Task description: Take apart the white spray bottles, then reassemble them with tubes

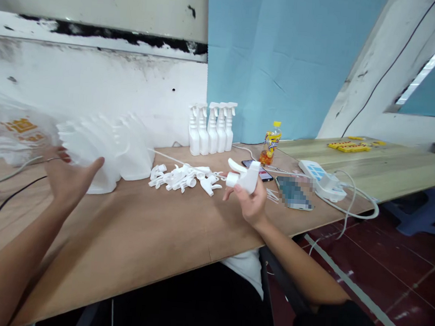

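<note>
White bottles without spray heads [134, 150] are grouped at the left on the brown table [152, 238]. My left hand [70, 172] is in front of them, its thumb and fingers spread apart; whether it touches a bottle cannot be made out. Raised over the table, my right hand [251, 199] grips a white spray head [249, 177] whose round collar points left. A pile of loose white spray heads [179, 176] lies between my hands. Against the wall stand several white bottles with spray heads fitted [212, 130].
A drink bottle with a yellow cap [270, 144], a phone [263, 173], a blurred flat device [295, 192] and a white power strip [322, 181] with cables lie or stand at the right. Behind the left bottles is a plastic bag [18, 131].
</note>
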The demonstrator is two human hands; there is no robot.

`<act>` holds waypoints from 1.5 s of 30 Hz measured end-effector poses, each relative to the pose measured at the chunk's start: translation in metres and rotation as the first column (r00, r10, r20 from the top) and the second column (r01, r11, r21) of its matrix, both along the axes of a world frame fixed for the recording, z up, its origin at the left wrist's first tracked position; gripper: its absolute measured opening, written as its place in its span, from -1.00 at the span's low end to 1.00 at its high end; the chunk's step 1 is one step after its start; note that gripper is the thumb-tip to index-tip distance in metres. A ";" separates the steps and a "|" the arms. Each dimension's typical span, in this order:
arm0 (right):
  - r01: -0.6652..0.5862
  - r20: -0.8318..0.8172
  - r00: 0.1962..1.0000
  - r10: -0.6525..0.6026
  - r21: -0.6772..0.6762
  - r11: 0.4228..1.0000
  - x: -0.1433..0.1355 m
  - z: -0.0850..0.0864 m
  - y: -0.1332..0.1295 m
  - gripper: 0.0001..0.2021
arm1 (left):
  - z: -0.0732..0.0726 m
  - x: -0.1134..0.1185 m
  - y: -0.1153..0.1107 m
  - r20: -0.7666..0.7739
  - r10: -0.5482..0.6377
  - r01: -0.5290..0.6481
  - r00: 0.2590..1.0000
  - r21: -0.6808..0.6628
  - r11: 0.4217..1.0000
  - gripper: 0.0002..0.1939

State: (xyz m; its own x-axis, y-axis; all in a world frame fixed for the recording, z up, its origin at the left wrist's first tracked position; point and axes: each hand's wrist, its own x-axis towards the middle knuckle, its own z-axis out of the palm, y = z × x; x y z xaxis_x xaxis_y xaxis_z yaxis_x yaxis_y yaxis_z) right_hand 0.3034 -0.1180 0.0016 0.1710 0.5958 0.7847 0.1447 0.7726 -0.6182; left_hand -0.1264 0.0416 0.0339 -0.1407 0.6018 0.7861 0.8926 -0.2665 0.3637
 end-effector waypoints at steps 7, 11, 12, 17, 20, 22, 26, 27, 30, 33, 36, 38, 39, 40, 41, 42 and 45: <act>-0.179 -0.410 0.899 0.152 -0.029 0.983 0.005 0.022 0.000 -0.81 | 0.006 0.045 -0.036 -0.424 -0.054 0.148 0.904 0.192 0.970 -0.20; -0.113 -0.514 0.855 0.068 -0.057 0.992 0.010 0.023 0.002 -0.78 | 0.001 0.062 -0.044 -0.593 -0.130 0.311 0.795 0.214 0.926 -0.32; -0.106 -0.526 0.849 0.054 -0.069 0.992 0.011 0.023 0.003 -0.77 | -0.001 0.064 -0.044 -0.596 -0.146 0.333 0.790 0.216 0.918 -0.32; -0.111 -0.525 0.851 0.023 -0.136 0.985 0.013 0.023 0.003 -0.74 | -0.004 0.060 -0.042 -0.568 -0.199 0.360 0.799 0.187 0.914 -0.30; -0.055 -0.515 0.857 -0.019 -0.128 0.990 0.013 0.022 0.003 -0.77 | -0.002 0.058 -0.044 -0.582 -0.184 0.363 0.792 0.206 0.909 -0.29; -0.029 -0.498 0.866 -0.038 -0.125 0.992 0.012 0.020 0.002 -0.79 | -0.002 0.058 -0.045 -0.593 -0.181 0.377 0.784 0.224 0.899 -0.27; -0.029 -0.463 0.885 -0.047 -0.156 0.987 0.012 0.017 0.002 -0.81 | -0.001 0.061 -0.047 -0.633 -0.212 0.433 0.745 0.216 0.875 -0.22; -0.030 -0.450 0.891 -0.048 -0.166 0.986 0.011 0.017 0.003 -0.82 | -0.001 0.062 -0.049 -0.650 -0.224 0.454 0.726 0.209 0.866 -0.20; -0.075 -0.387 0.922 -0.015 -0.218 0.973 0.010 0.016 0.004 -0.84 | -0.002 0.069 -0.056 -0.709 -0.253 0.522 0.658 0.187 0.832 -0.16; -0.177 -0.340 0.937 0.081 -0.262 0.949 0.008 0.019 0.005 -0.84 | -0.002 0.078 -0.065 -0.750 -0.266 0.569 0.605 0.174 0.804 -0.15; -0.222 -0.384 0.915 0.122 -0.228 0.948 0.009 0.022 0.006 -0.83 | -0.001 0.083 -0.070 -0.775 -0.271 0.593 0.571 0.162 0.789 -0.16; -0.179 -0.458 0.885 0.086 -0.165 0.970 0.010 0.024 0.006 -0.84 | -0.001 0.083 -0.070 -0.788 -0.270 0.600 0.553 0.152 0.786 -0.18; -0.146 -0.494 0.867 0.061 -0.136 0.980 0.010 0.025 0.006 -0.84 | 0.000 0.083 -0.070 -0.796 -0.269 0.604 0.543 0.147 0.783 -0.19; -0.119 -0.518 0.855 0.042 -0.117 0.986 0.010 0.025 0.007 -0.85 | 0.000 0.084 -0.070 -0.803 -0.272 0.610 0.530 0.139 0.780 -0.20; -0.106 -0.523 0.852 0.032 -0.113 0.988 0.009 0.025 0.007 -0.85 | 0.000 0.085 -0.071 -0.810 -0.278 0.618 0.517 0.128 0.775 -0.20; -0.114 -0.505 0.862 0.036 -0.124 0.986 0.008 0.024 0.007 -0.84 | 0.000 0.087 -0.072 -0.815 -0.288 0.629 0.504 0.117 0.769 -0.20; -0.228 -0.353 0.926 0.135 -0.237 0.944 0.000 0.022 0.006 -0.79 | -0.001 0.099 -0.081 -0.817 -0.336 0.660 0.469 0.071 0.748 -0.16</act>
State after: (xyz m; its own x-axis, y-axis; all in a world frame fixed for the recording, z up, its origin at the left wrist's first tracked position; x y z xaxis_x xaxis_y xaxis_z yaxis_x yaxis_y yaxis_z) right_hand 0.3038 -0.1125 0.0233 0.2588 0.8210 0.5089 -0.2281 0.5640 -0.7937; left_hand -0.0277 -0.0399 0.0325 0.7927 0.0478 0.6077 0.4564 -0.7073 -0.5398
